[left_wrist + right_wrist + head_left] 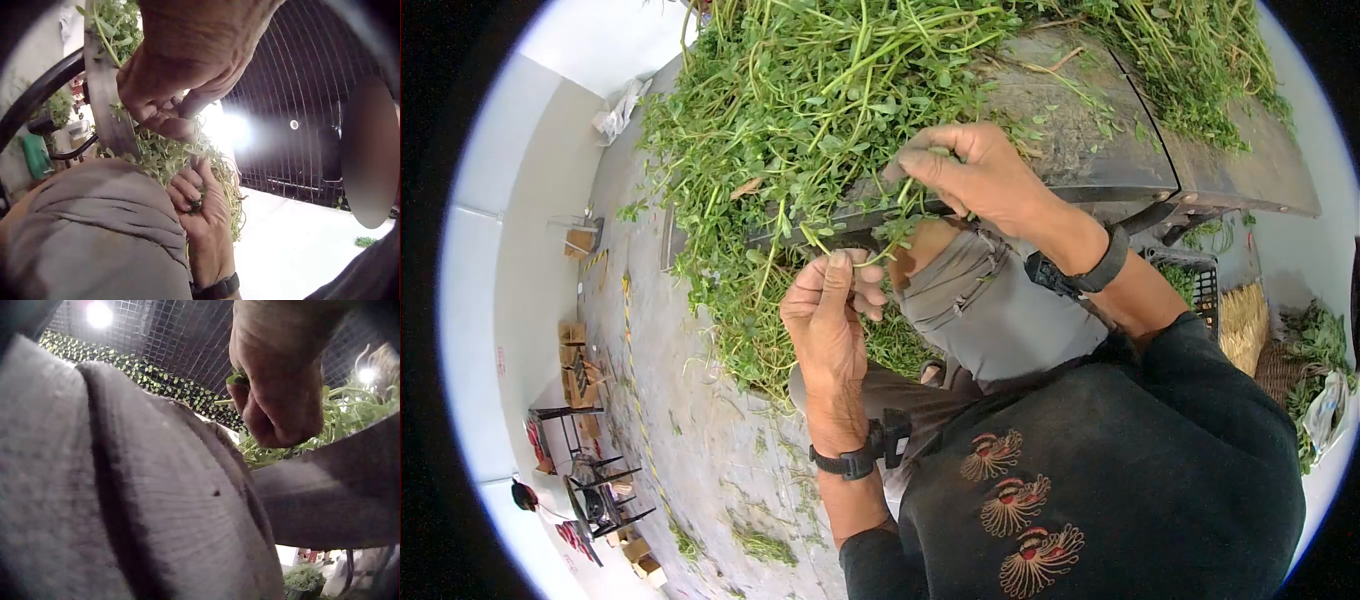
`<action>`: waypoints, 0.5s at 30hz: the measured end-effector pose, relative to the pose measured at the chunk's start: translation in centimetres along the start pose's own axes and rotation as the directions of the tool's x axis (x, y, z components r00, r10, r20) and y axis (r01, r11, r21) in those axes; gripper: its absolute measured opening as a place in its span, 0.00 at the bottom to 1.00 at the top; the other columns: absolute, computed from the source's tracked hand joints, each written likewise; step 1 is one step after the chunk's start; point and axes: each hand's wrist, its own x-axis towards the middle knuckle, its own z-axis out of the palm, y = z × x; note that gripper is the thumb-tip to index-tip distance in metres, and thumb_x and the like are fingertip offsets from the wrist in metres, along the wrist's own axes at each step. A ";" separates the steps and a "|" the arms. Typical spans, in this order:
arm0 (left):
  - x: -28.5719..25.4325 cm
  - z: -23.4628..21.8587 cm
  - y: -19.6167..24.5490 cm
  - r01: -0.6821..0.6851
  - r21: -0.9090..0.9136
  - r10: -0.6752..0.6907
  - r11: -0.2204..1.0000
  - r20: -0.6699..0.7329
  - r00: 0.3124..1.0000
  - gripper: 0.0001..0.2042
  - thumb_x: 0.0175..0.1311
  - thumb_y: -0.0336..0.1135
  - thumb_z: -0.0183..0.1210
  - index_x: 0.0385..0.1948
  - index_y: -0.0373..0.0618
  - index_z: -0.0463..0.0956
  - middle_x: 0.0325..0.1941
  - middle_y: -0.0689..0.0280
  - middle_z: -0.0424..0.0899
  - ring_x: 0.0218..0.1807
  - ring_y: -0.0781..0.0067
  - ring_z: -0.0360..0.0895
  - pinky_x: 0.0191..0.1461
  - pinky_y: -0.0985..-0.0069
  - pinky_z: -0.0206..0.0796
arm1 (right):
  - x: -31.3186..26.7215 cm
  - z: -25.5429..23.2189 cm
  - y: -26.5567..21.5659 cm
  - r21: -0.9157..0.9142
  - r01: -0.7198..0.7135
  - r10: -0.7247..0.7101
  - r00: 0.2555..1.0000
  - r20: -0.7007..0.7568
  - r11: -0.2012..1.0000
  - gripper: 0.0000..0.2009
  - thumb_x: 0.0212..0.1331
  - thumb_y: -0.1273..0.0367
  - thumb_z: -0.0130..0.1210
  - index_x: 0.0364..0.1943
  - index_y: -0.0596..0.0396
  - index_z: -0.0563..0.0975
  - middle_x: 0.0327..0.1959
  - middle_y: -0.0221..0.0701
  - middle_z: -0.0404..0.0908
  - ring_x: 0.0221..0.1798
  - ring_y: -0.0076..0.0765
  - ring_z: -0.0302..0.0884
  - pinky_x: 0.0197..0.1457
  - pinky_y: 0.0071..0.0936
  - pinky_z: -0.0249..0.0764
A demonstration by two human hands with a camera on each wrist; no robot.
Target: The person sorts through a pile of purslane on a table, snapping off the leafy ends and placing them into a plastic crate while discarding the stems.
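Observation:
In the head view the left hand point(830, 310) pinches a thin green stem point(870, 262) between thumb and fingers, palm turned up. The right hand point(975, 175), a little higher and to the right, has its fingers curled round green sprigs, with leaves hanging below toward the left hand. A big heap of leafy green stems point(830, 130) lies just beyond both hands. The left wrist view has the left hand point(187, 56) close to the camera and the right hand point(203, 206) below it. In the right wrist view a bit of green point(237, 379) pokes out of the curled right hand point(275, 394).
The heap spreads over a dark curved tabletop point(1090, 110) and hangs past its edge. The person's knee point(1000, 310) is under that edge. Loose stems point(760, 545) litter the floor. At right are a black crate point(1200, 290) and a straw bundle point(1243, 325); chairs point(600, 490) stand at left.

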 end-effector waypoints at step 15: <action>-1.6 3.2 0.5 -0.209 0.538 0.120 0.817 0.196 0.973 0.09 0.64 0.30 0.53 0.25 0.37 0.75 0.21 0.72 0.76 0.21 0.87 0.66 0.24 0.88 0.58 | -1.6 1.6 -0.4 -0.271 0.220 -0.150 0.955 0.255 0.937 0.10 0.54 0.66 0.59 0.32 0.59 0.79 0.24 0.30 0.78 0.28 0.22 0.74 0.30 0.21 0.69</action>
